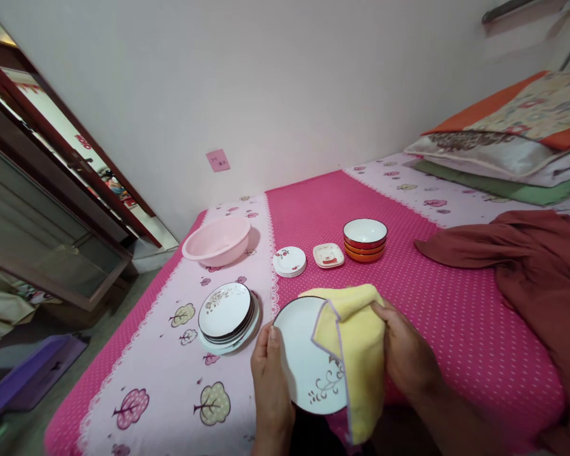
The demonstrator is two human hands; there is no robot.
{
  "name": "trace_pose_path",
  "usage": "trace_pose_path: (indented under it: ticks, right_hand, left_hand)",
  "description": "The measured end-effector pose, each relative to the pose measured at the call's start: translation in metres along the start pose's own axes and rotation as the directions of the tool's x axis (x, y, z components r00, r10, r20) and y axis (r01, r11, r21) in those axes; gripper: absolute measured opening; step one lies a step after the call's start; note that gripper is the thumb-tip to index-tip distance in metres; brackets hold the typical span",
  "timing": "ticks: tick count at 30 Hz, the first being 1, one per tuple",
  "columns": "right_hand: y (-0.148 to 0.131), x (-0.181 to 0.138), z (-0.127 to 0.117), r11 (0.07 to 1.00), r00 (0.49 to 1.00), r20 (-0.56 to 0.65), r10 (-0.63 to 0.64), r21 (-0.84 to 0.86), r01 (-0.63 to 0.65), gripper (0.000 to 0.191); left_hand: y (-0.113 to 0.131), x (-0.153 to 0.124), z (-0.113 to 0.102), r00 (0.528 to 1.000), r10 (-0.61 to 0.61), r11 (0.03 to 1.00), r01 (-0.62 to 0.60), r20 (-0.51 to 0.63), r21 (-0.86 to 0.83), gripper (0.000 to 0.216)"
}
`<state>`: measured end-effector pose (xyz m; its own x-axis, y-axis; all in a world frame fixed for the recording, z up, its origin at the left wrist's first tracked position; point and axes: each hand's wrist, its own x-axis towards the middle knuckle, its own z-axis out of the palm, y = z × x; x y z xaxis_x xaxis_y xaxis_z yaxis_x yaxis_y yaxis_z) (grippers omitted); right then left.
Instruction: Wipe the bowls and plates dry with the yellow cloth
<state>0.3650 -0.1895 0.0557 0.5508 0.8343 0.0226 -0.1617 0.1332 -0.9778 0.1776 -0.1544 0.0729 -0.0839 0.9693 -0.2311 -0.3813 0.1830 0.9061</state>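
A white plate [304,354] with a dark rim and brown scroll pattern is held up at the bed's front edge. My left hand [272,373] grips its left rim, thumb on the face and fingers behind. Over the plate's right side hangs a yellow cloth [361,354] with a purple edge. My right hand [406,348] is closed on that cloth at the plate's right side; most of its fingers are hidden. Left of the plate lies a stack of plates [225,310], patterned ones on top of larger pale ones.
On the pink bedspread [308,202] stand a pink basin [216,244], small flowered plates [289,261], square dishes [328,254] and stacked red-orange bowls [365,237]. A maroon garment [513,266] and folded bedding [508,139] lie right. A purple bin [33,373] is on the floor.
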Motion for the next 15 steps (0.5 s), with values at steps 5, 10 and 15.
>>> trace_pose_path:
  ticks: [5,10,15]
  right_hand:
    - [-0.025,-0.009,0.017,0.912,0.824,0.492,-0.279,-0.134,0.389,0.036]
    - [0.004,-0.026,0.059,0.781,0.847,0.262,-0.462,-0.332,0.529,0.027]
    - [0.012,-0.046,0.069,0.827,0.825,0.407,-0.391,-0.238,0.509,0.029]
  left_hand:
    - [-0.002,-0.002,0.006,0.999,-0.006,1.0,0.007,0.047,-0.025,0.059]
    - [-0.017,-0.008,0.013,1.0,0.015,1.0,-0.015,0.001,-0.01,0.051]
    - [-0.018,-0.008,0.012,0.992,-0.019,0.997,0.01,-0.124,-0.076,0.046]
